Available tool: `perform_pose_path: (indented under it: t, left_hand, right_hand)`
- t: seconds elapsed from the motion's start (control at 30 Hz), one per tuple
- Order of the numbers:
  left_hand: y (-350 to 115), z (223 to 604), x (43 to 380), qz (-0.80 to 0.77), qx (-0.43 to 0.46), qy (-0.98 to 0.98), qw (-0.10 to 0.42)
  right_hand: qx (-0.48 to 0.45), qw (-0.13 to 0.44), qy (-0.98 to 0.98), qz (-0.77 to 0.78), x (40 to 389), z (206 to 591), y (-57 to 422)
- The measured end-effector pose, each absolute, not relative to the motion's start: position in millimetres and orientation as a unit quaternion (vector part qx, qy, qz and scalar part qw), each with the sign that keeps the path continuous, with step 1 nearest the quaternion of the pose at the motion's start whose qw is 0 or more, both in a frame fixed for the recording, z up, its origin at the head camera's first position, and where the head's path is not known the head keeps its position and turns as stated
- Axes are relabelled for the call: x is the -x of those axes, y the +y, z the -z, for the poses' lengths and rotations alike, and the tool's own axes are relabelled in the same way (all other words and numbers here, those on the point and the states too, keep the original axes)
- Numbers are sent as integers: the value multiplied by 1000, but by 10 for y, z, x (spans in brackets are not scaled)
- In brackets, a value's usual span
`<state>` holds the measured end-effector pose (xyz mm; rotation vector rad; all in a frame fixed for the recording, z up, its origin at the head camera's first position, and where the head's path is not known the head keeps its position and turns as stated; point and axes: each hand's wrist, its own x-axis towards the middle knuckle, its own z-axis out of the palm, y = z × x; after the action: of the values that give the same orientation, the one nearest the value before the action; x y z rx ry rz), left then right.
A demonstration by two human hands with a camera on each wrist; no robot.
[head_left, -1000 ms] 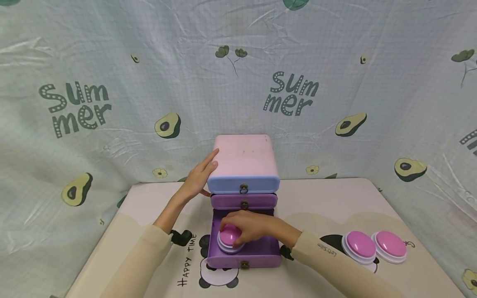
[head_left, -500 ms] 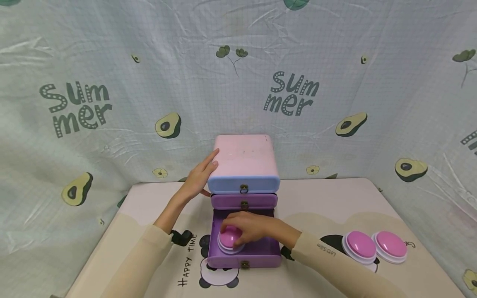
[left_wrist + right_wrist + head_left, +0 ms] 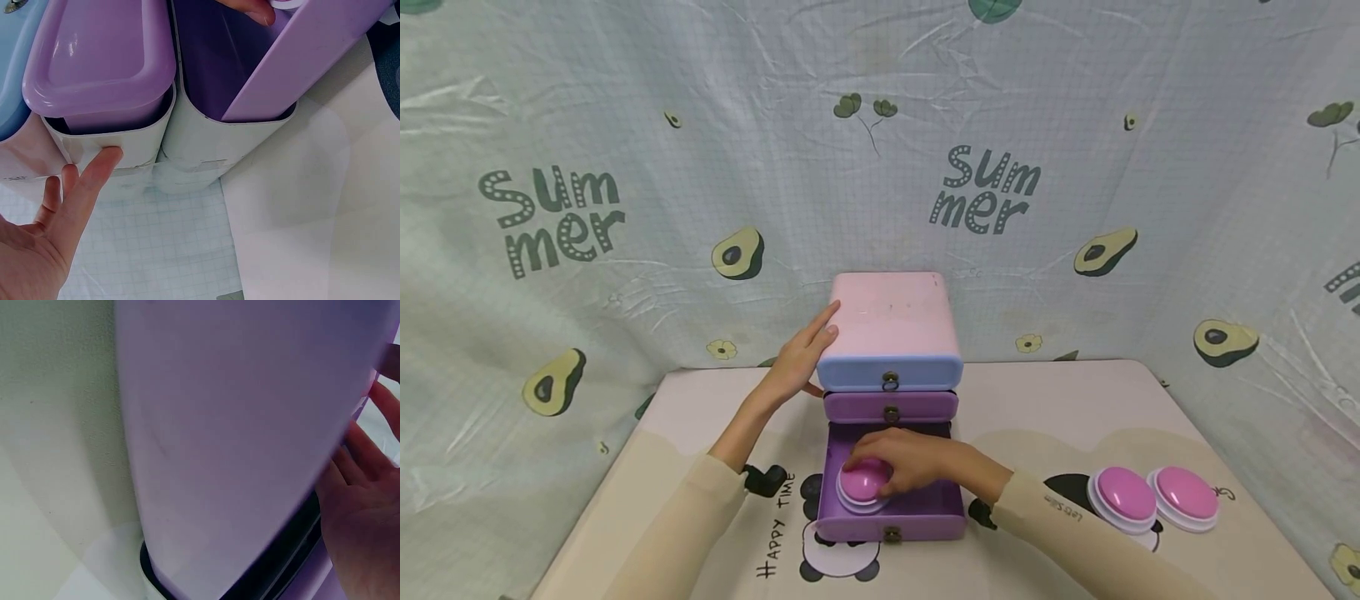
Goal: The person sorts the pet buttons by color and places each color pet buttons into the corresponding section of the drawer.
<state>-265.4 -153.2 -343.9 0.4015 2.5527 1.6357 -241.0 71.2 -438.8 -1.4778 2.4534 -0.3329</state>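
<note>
A small stacked drawer unit (image 3: 895, 317) stands mid-table, with a pink top, a blue upper drawer and two purple ones below. Its bottom drawer (image 3: 917, 527) is pulled out. Inside, at the left, sits a round push button (image 3: 862, 482) with a glossy pink dome and a white base. My right hand (image 3: 906, 458) reaches over it from the right, fingers curved about the dome, thumb at its right side. My left hand (image 3: 797, 358) rests against the unit's left side with extended fingers; in the left wrist view a fingertip (image 3: 112, 155) touches the middle tier's white casing.
Two more pink push buttons lie side by side on the table at the right, one nearer (image 3: 1123, 496) and one farther right (image 3: 1186, 496). A printed curtain (image 3: 880, 183) hangs behind the unit. The table mat (image 3: 722, 550) has panda drawings and lettering.
The right thumb has shifted slightly to the right, showing more of the pink dome. The left hand, the drawer and the push button have stayed in place.
</note>
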Motion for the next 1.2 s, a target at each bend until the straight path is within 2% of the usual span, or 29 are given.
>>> perform_pose_path:
  t: [0.5,0.73,1.2]
  left_hand:
    - [-1536,3435,2640,-541,-131,830,44]
    - [-1534,3426,2631,-538,-130,832,44]
    - [-1534,3422,2621,-534,-129,835,41]
  right_hand:
    - [495,130,849,128,2409,4463,735]
    - [499,119,849,130,2394,4384,789]
    - [497,73,843,189,2328,4099,1249]
